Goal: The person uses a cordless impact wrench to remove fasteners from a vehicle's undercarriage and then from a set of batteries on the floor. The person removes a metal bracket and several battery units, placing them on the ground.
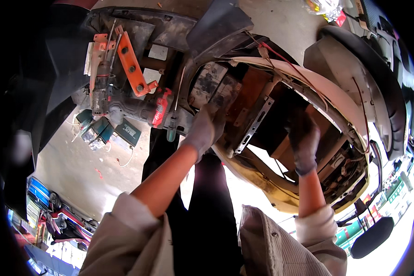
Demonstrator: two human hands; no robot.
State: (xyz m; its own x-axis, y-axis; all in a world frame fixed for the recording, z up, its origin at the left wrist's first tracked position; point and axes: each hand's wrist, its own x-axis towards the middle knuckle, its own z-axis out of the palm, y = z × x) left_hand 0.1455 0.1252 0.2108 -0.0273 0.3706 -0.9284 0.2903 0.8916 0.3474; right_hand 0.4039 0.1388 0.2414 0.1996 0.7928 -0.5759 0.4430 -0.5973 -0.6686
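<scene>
My left hand (204, 130), in a greyish work glove, reaches to the near end of a dusty dark box-shaped battery (209, 84) inside the vehicle's body. Shadow hides its fingers, so their grip does not show. In the open compartment to the right is my gloved right hand (304, 145), its fingers curled in deep shadow beside a dark panel or box; what they hold cannot be made out. Between the hands runs a slotted metal bar (254, 125). Left of my left hand lies a screwdriver (172, 130) with a greenish handle, next to a red-labelled item (161, 108).
An orange metal bracket (132, 66) and a power tool (100, 87) rest on the frame at the left. Several dark green batteries (126, 132) stand on the floor below. A pale body rim (308, 73) with a red cable surrounds the compartment; a black seat (393, 87) is at far right.
</scene>
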